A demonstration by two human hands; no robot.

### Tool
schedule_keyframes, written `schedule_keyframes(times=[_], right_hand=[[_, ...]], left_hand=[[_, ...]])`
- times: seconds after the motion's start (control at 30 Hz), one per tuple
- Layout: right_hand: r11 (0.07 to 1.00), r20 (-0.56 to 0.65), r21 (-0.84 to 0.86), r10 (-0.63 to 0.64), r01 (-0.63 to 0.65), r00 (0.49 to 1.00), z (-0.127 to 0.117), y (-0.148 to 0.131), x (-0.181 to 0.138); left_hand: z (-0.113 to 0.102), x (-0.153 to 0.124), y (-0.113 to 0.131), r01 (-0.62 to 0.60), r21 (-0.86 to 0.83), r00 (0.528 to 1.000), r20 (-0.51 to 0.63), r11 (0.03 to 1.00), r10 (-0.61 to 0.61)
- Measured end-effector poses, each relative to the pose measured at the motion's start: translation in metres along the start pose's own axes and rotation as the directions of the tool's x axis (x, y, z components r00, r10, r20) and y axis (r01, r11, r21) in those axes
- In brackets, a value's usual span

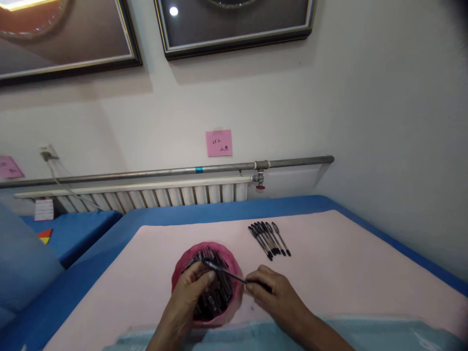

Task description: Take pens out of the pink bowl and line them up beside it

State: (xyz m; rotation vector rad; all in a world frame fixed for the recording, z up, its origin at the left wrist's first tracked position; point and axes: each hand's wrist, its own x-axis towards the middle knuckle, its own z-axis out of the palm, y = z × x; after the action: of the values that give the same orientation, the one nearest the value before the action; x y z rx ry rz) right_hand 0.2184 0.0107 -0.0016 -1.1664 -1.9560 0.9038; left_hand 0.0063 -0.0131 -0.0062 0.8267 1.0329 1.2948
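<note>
"So, what are your hands (270, 290) doing?"

"My right hand is closed on a pen (232, 277), fingers and thumb gripping its near end just beside the bowl (238, 273). The pen slants up to the left, its far end over the bowl."

"And the left?"

"My left hand (187, 287) is over the bowl's left side, thumb and fingers bent close at that far end. Whether they pinch it, I can't tell."

"What's in the bowl?"

"A heap of dark pens (221, 292), lying every which way. The bowl is pink with a wavy rim."

"Any pens outside it?"

"Yes, a row (268, 240) of black ones, side by side and slanting, beyond my right hand. The last one on the right lies a little apart."

"What's under it all?"

"A pale pink sheet (351, 273) on a blue table (226, 210). Along my edge there's a light blue cloth (369, 331)."

"And in front of you?"

"A white radiator (183, 196), a grey pipe (157, 174) running above it with a red-handled valve (260, 186), then a pink note (219, 143) on the wall (365, 97). Higher up, two framed pictures, both cut off at the top."
</note>
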Motion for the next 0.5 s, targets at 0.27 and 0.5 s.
schedule_keyframes(times=[0.27,0.5], right_hand=[[0.93,-0.497,-0.124,0.243,-0.345,0.833,-0.068,0.063,0.022],[0.842,-0.536,-0.24,0.301,-0.484,0.789,-0.087,0.089,0.038]], left_hand=[[-0.002,-0.001,0.006,0.049,0.015,0.993,-0.109,0.999,-0.047],[-0.003,0.001,0.003,0.071,0.054,0.989,-0.132,0.996,-0.063]])
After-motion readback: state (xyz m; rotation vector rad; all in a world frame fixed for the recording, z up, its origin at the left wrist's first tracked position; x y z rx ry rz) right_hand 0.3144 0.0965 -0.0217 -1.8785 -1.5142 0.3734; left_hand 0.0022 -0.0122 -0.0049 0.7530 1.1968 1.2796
